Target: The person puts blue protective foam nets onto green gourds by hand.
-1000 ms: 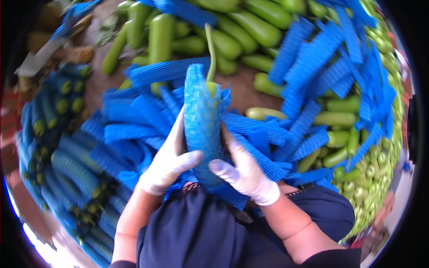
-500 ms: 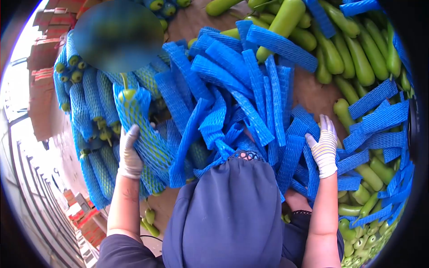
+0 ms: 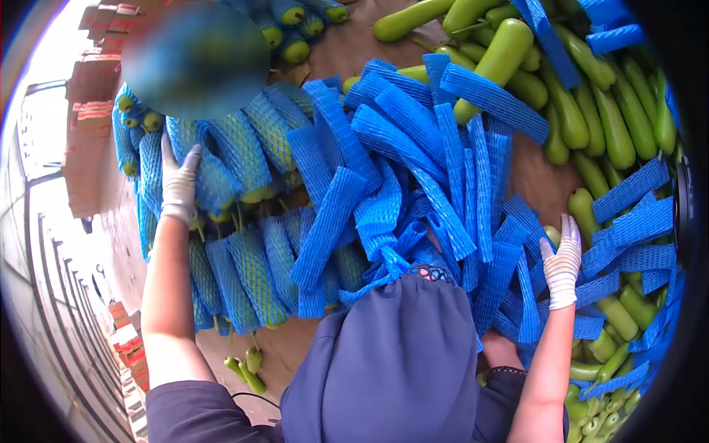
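My left hand [image 3: 179, 181], in a whitish glove, rests against the pile of net-wrapped gourds at the left, thumb and finger apart. Its thumb touches a blue-netted gourd [image 3: 212, 177] lying in the upper row. My right hand [image 3: 563, 262], in a striped glove, is at the right with fingers stretched out. It lies beside loose blue foam net sleeves [image 3: 491, 277] and close to bare green gourds [image 3: 583, 214], holding nothing visible. A large heap of flat blue sleeves [image 3: 399, 133] lies in the middle, between my hands.
Bare green gourds [image 3: 609, 125] are piled at the upper right, with more sleeves [image 3: 631, 184] at the right edge. A lower row of netted gourds [image 3: 251, 273] lies at the left. Small gourds [image 3: 253, 360] sit below it. Stacked cartons [image 3: 92, 140] stand at the far left.
My left hand has moved up and left, and the netted gourd it held now lies in the upper row, with the hand opened. My right hand stays beside the sleeves. The view has shifted slightly.
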Demonstrator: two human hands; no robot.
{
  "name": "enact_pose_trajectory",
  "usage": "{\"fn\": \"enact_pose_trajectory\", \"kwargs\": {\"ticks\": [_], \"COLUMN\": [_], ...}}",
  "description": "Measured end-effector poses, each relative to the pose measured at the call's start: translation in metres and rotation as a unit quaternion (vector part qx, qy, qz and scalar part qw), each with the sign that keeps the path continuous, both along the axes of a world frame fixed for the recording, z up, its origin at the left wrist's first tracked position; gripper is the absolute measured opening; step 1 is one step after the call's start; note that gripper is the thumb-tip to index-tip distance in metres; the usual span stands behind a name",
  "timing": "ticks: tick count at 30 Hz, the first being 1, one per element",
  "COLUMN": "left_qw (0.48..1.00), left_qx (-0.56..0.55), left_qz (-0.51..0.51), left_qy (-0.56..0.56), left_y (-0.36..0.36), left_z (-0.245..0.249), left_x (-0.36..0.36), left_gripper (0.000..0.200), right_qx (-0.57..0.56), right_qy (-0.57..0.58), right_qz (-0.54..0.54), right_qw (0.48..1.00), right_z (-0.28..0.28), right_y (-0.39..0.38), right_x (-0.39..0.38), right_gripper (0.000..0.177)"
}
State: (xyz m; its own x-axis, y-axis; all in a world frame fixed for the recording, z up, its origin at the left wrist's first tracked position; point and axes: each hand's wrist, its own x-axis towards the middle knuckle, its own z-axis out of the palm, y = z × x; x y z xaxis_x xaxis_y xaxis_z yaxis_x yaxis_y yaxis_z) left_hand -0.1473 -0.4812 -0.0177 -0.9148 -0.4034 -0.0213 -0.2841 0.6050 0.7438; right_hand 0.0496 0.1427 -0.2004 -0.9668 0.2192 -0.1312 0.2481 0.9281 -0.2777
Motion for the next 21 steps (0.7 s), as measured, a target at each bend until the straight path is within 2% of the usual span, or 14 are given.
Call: {"fn": "enact_pose_trajectory", "kwargs": {"ticks": [1, 2, 3, 4, 5, 6, 7, 9, 11, 13, 15, 17, 19, 21], "left_qw": [0.907, 0.87, 0.82, 0.788, 0.77, 0.8, 0.81, 0.802, 0.848, 0.904, 0.896, 0.864, 0.858, 0.81], "left_qx": [-0.401, -0.467, -0.526, -0.571, -0.6, -0.564, -0.559, -0.565, -0.445, -0.243, -0.115, -0.042, 0.197, 0.289], "left_qz": [-0.116, -0.158, -0.201, -0.139, -0.181, -0.175, -0.157, -0.185, -0.249, -0.324, -0.423, -0.499, -0.447, -0.458], "left_qy": [0.054, -0.027, -0.106, -0.187, -0.117, -0.107, -0.077, 0.066, 0.145, 0.139, 0.068, 0.043, -0.161, -0.225], "left_y": [-0.038, -0.032, -0.023, -0.004, -0.018, -0.002, -0.009, 0.016, 0.066, 0.125, 0.183, 0.24, 0.298, 0.331], "left_z": [-0.021, -0.022, -0.024, -0.032, -0.042, -0.034, -0.041, -0.038, -0.035, -0.031, -0.024, -0.025, -0.018, -0.026], "left_x": [-0.015, -0.021, -0.023, -0.013, -0.01, -0.01, -0.009, 0.001, 0.009, 0.02, 0.025, 0.019, 0.015, 0.012], "left_gripper": [0.075, 0.073, 0.071, 0.066, 0.064, 0.062, 0.062, 0.057, 0.051, 0.048, 0.047, 0.044, 0.045, 0.042], "right_qx": [0.003, -0.036, -0.073, -0.069, -0.07, -0.041, -0.03, -0.058, -0.051, -0.108, -0.179, -0.212, -0.246, -0.245], "right_qy": [-0.001, -0.018, -0.036, -0.085, -0.138, -0.148, -0.111, -0.077, -0.042, 0.013, 0.103, 0.111, 0.12, 0.145], "right_qz": [-0.009, 0.006, 0.017, 0.019, 0.02, 0.045, 0.083, 0.075, 0.066, 0.049, 0.044, 0.071, 0.101, 0.116], "right_qw": [1.0, 0.999, 0.997, 0.994, 0.988, 0.987, 0.99, 0.993, 0.996, 0.993, 0.978, 0.968, 0.956, 0.952], "right_z": [-0.002, -0.004, -0.005, 0.005, 0.012, 0.023, 0.029, 0.021, 0.034, 0.049, 0.072, 0.094, 0.107, 0.115], "right_y": [0.002, 0.004, 0.008, 0.002, -0.002, -0.01, -0.01, -0.003, -0.009, -0.018, -0.031, -0.038, -0.045, -0.048], "right_x": [-0.001, -0.003, -0.004, -0.009, -0.014, -0.019, -0.021, -0.021, -0.032, -0.041, -0.048, -0.056, -0.064, -0.072], "right_gripper": [0.072, 0.073, 0.075, 0.08, 0.081, 0.076, 0.059, 0.027, 0.023, 0.02, 0.022, 0.023, 0.025, 0.026]}}
